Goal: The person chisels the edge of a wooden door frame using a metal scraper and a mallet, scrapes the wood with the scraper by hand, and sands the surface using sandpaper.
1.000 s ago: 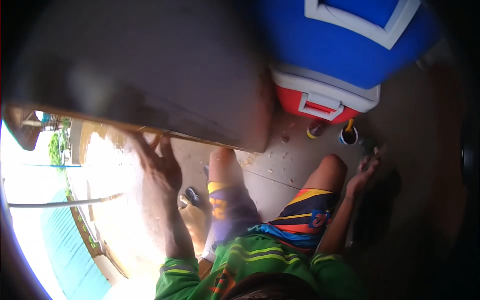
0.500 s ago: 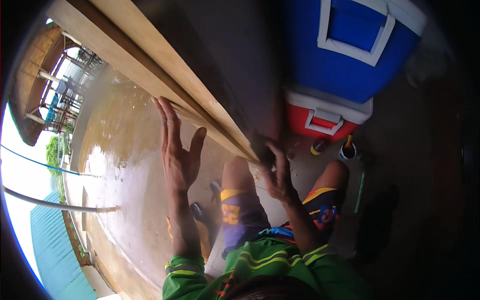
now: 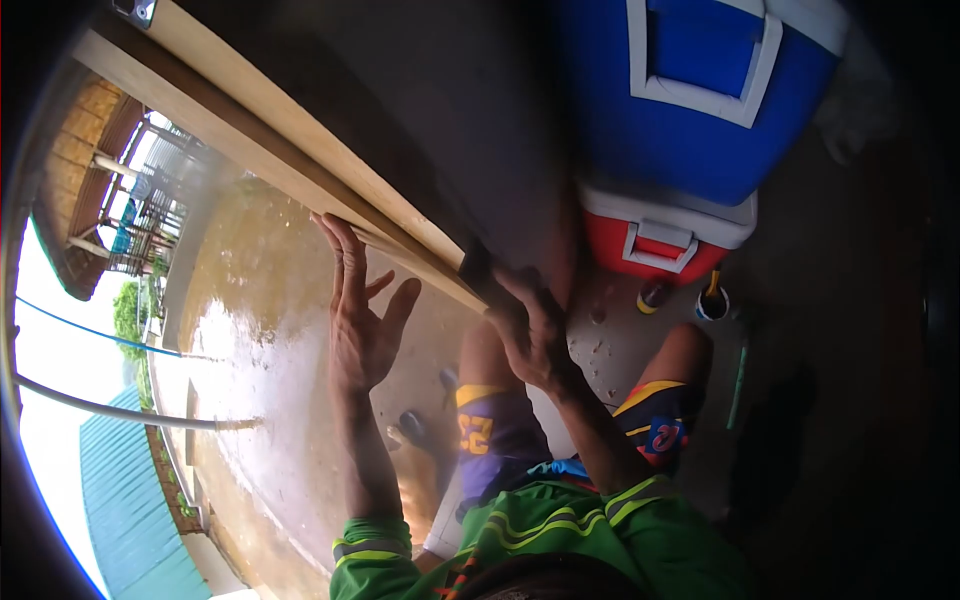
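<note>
Beside stacked coolers [image 3: 700,150], a wooden panel [image 3: 345,160] looked stiff, probably heavy, best held by its edges; the right hand [image 3: 540,335] was at its near end, grip unclear; the left hand [image 3: 358,335] hung open alongside.

- A half-outdoor spot: shaded floor [image 3: 625,340] beside a wet, sunlit yard [image 3: 245,235] on the left; whether home or shop, I cannot tell.
- Far left: an open-sided hut [image 3: 85,125], greenery [image 3: 130,312] and a teal corrugated roof [image 3: 130,490].
- Right: a blue cooler [image 3: 690,140] above a red cooler [image 3: 665,235], a small pot [image 3: 712,305] near them.
</note>
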